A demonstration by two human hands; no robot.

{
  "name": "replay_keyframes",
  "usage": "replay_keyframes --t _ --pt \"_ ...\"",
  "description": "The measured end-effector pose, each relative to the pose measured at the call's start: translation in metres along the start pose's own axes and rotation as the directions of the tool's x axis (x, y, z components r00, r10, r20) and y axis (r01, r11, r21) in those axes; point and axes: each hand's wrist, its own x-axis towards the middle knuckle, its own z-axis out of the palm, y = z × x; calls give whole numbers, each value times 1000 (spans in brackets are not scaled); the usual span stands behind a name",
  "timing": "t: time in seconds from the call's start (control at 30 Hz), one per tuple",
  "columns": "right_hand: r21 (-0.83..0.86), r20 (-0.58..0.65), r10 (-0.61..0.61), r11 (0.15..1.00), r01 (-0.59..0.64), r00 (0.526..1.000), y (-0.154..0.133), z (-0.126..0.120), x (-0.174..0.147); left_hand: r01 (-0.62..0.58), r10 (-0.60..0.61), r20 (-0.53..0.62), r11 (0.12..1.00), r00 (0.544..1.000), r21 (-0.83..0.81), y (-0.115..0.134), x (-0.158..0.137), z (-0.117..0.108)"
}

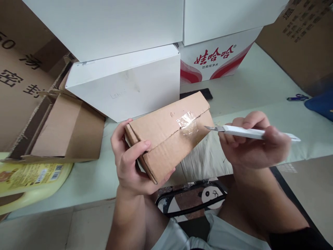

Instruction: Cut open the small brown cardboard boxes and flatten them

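Observation:
My left hand (pixel 135 159) grips one end of a small brown cardboard box (pixel 161 125), which is tilted above the table's front edge. A strip of clear tape (pixel 187 121) lies across the seam of its flap, near the right end. Between the thumb and fingers of my right hand (pixel 256 146) is a white utility knife (pixel 244 132). Its blade is out and points left, close to the right end of the box; whether it touches the cardboard I cannot tell.
White boxes (pixel 125 86) are stacked behind, one with red print (pixel 213 62). A phone (pixel 205 93) lies partly behind the small box. At left are an open carton (pixel 85 135) and a yellow jug (pixel 39 180). Small blue scissors (pixel 298 98) lie on the table (pixel 275 114) at right.

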Motion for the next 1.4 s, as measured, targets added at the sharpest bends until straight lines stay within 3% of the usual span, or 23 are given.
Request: replay_keyframes --t 0.1,0.2,0.27,0.33,0.4,0.47,0.53,0.6,0.67,0.73,0.8,0.87,0.93,1.0,1.07,1.13,1.23,1.4 --pt "-88 -168 -102 992 88 980 3 -8 7 -26 26 -17 1000 1000 0 0 0 1" --pt "-294 -376 -324 930 220 868 9 -11 12 12 -11 -37 1000 999 3 2 0 1" --pt "-418 -380 -392 881 222 838 11 -11 11 16 -15 -35 1000 999 8 2 0 1" --pt "-528 -289 -370 831 175 883 12 -10 8 -26 26 -35 1000 999 8 2 0 1" --pt "-681 -143 -288 723 117 947 12 -11 4 -37 38 -38 999 999 10 2 0 0" --pt "-830 10 -62 556 43 998 11 -13 1 -20 21 -31 1000 999 22 3 0 0" --pt "-911 91 218 412 -6 972 12 -14 1 -14 15 -14 999 1000 50 4 1 0" --pt "-929 109 379 367 -41 919 12 -15 2 -39 40 -9 997 999 63 5 2 -1" --pt "-919 98 382 390 -64 919 12 -13 3 -49 50 -21 997 999 51 4 2 -1" --pt "-913 22 299 394 -102 954 12 -12 4 -52 53 -28 998 998 32 3 2 -1" --pt "-933 -129 224 302 -195 966 11 -11 7 -54 54 -26 998 998 27 2 2 -2" --pt "-941 -281 237 122 -316 930 11 -11 10 -48 49 -21 998 999 36 2 1 -3" --pt "-926 -372 337 -75 -369 865 14 -14 13 -36 38 -40 998 998 56 2 1 -5" --pt "-917 -397 459 -215 -335 795 19 -19 14 -15 21 -72 997 997 81 4 2 -7" --pt "-925 -375 554 -279 -258 743 26 -24 13 -5 14 -95 996 995 91 5 2 -8" --pt "-956 -284 645 -250 -155 710 34 -29 10 -14 21 -93 997 995 82 5 3 -8" --pt "-996 -82 730 -89 -25 679 49 -33 5 -32 38 -84 997 996 64 3 2 -8" --pt "-996 86 717 74 47 692 72 -37 -2 -51 55 -79 997 995 59 -1 1 -6"
